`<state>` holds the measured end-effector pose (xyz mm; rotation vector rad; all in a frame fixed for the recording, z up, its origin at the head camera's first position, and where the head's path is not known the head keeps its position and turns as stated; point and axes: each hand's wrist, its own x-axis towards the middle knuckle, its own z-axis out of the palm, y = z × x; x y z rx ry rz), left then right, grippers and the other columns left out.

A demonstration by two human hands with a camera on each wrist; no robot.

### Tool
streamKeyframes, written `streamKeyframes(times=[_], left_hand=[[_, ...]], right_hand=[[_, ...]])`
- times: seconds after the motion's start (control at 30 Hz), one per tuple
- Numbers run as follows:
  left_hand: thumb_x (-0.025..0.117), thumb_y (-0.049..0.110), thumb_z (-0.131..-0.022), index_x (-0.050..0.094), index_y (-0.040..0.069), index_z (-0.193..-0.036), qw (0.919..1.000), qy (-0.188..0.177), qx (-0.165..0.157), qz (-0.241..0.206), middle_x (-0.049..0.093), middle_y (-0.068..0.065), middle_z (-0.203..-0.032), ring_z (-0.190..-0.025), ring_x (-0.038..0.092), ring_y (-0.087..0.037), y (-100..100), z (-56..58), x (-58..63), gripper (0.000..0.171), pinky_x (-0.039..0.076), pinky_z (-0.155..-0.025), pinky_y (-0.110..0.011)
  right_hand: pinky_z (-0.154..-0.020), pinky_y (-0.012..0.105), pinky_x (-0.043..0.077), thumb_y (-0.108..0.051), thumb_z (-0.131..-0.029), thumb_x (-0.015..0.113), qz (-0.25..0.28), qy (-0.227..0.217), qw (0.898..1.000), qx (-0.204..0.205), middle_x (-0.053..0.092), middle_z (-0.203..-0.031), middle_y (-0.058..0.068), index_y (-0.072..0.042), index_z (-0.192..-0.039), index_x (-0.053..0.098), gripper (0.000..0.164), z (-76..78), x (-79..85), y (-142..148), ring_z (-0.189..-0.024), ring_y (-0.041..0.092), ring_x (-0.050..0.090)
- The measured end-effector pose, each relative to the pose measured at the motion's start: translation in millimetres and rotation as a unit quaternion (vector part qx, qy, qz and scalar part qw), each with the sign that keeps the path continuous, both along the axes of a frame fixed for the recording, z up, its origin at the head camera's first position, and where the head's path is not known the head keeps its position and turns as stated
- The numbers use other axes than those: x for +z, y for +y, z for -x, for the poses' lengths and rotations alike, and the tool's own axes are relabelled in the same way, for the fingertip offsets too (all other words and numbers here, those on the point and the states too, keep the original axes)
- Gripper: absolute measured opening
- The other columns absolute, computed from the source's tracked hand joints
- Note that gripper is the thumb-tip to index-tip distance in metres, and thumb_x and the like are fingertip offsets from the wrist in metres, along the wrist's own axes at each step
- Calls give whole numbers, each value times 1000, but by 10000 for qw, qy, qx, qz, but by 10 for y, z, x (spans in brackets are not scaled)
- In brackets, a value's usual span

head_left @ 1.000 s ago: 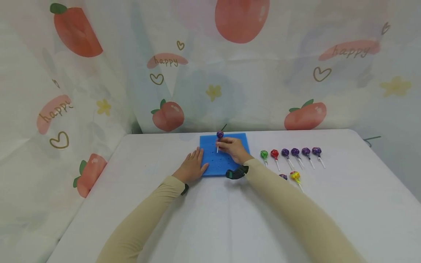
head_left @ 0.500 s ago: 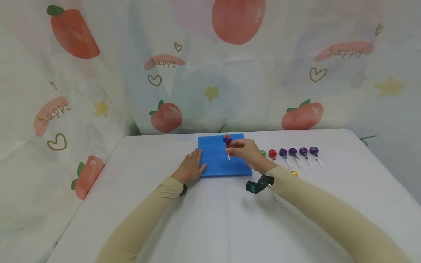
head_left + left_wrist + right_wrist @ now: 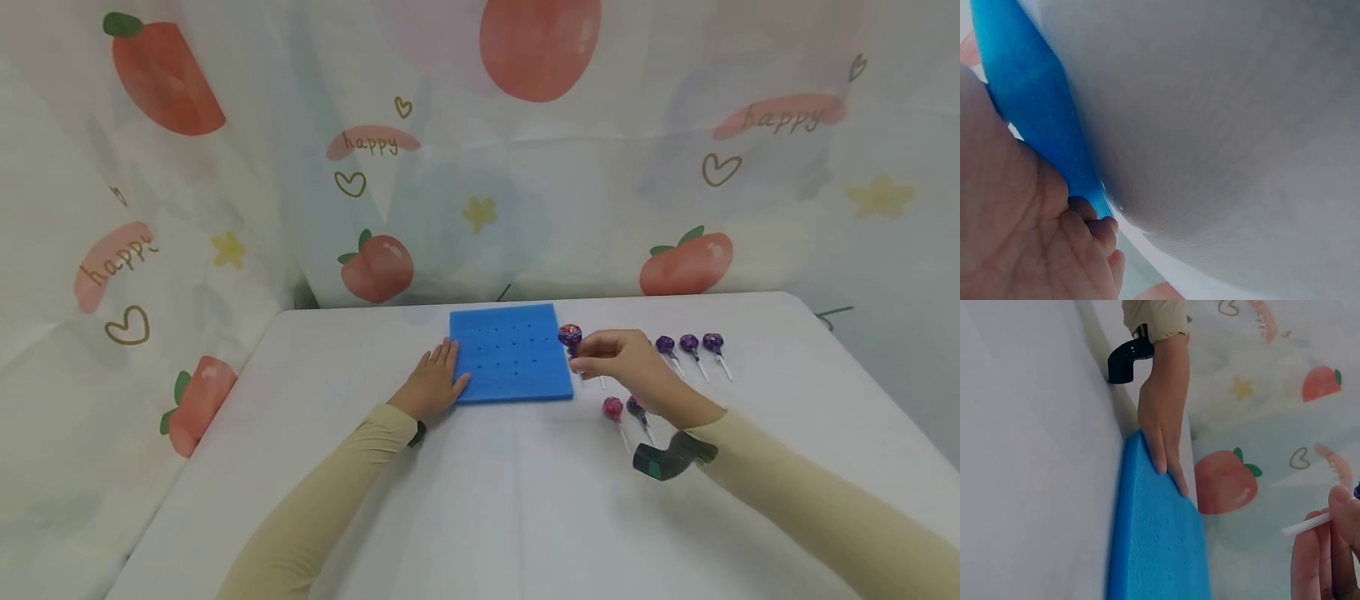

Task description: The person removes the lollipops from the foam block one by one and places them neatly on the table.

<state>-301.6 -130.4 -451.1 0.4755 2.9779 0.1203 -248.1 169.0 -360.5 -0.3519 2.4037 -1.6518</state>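
Observation:
My left hand [image 3: 429,385] rests with straight fingers on the left edge of a blue foam board [image 3: 510,350] dotted with small holes. My right hand [image 3: 637,367] pinches a purple-wrapped lollipop [image 3: 570,335], candy end up, just off the board's right edge. In the right wrist view its white stick [image 3: 1305,524] sticks out from between thumb and fingers. A pink lollipop [image 3: 612,407] and a dark purple one [image 3: 636,405] lie on the table below that hand. The left wrist view shows the left palm [image 3: 1029,231] against the board's side.
Behind the right hand, purple lollipops [image 3: 688,342] lie in a row on the white table [image 3: 450,500]. The right hand hides part of this row. A patterned cloth backdrop [image 3: 555,208] rises at the table's far edge.
My right hand has moved right with the lollipop, from above the board to past its right edge. The pink lollipop has come into view. The left hand stays put.

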Motion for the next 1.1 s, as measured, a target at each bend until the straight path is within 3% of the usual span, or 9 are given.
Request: streamKeyframes(times=[0.3,0.47,0.57,0.67,0.77,0.8,0.93,1.0,1.1], left_hand=[[36,40,-100,15,-2,-149,10000,16,-15,-66,15,-20,-156,-145,19,-32,-6,-2,-1,68,18,-118,-45],[36,39,-100,14,-2,-149,10000,-20,-8,-67,15,-20,-156,-145,19,-32,-2,-16,26,68,18,-118,-45],[37,39,-100,15,-3,-149,10000,-14,-25,-70,16,-21,-156,-145,19,-32,-1,-13,23,68,18,-118,-45],[37,39,-100,15,-3,-149,10000,-4,-46,-49,16,-22,-156,-145,19,-33,-5,-7,13,68,18,-118,-45],[36,40,-100,13,-3,-149,10000,-3,-65,43,15,-21,-156,-145,18,-32,-12,9,-1,69,17,-118,-45],[36,40,-100,13,-3,-149,10000,13,-73,24,15,-21,-156,-145,19,-32,-14,12,-6,69,18,-118,-45],[36,39,-100,15,-4,-149,9999,66,-100,-37,17,-22,-156,-145,20,-33,-21,18,-17,68,18,-118,-46],[36,39,-100,15,-4,-148,9999,90,-112,-48,17,-22,-155,-144,21,-34,-19,15,-16,68,19,-118,-46],[36,39,-100,15,-4,-148,9999,86,-110,-37,18,-22,-155,-144,20,-33,-14,10,-12,68,19,-118,-46]], right_hand=[[-74,15,53,-28,-86,69,-541,12,9968,-591,66,-79,-19,7,-110,60,44,-177,18,568,-75,2,66],[-73,9,49,-30,-87,66,-952,135,9914,-885,65,-81,-22,8,-115,58,48,-201,-117,925,-76,0,65],[-76,15,52,-35,-86,67,-1203,67,9867,-1094,68,-87,-16,4,-118,59,51,-146,-330,1177,-79,2,66],[-81,30,55,-41,-83,68,-1394,-90,9824,-1237,71,-93,-6,-2,-118,61,53,-60,-609,1438,-80,4,66],[-84,42,54,-49,-81,67,-1826,-318,9720,-1443,72,-98,-2,-8,-118,62,55,-12,-832,1615,-79,1,64],[-87,49,51,-50,-81,66,-1940,-398,9701,-1401,71,-101,2,-7,-120,61,58,-19,-859,1642,-83,5,65],[-88,56,47,-48,-83,66,-2276,-661,9620,-1356,67,-113,18,-1,-123,59,62,-115,-821,1608,-100,29,63],[-87,56,46,-44,-85,66,-2315,-667,9622,-1271,62,-118,25,4,-122,58,61,-176,-760,1557,-109,40,56],[-84,50,49,-38,-85,67,-2501,-615,9584,-1230,60,-120,27,5,-120,60,56,-229,-715,1508,-108,42,55]])
